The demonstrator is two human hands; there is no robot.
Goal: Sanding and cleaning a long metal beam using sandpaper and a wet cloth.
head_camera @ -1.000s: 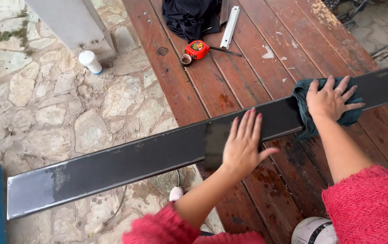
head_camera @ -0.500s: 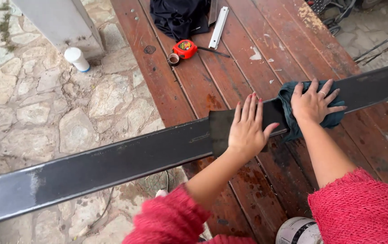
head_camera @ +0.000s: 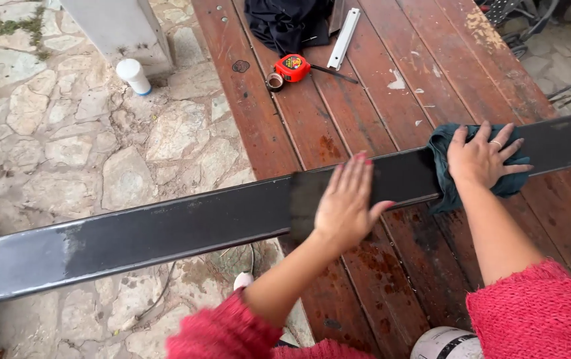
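Pressing cloth (head_camera: 446, 174) onto dark metal bar (head_camera: 186, 229) with flat right hand (head_camera: 481, 158); bracing with open left hand (head_camera: 346, 203) across table (head_camera: 365, 113).

Outdoor patio: stone paving (head_camera: 66, 146), wooden table (head_camera: 365, 119).
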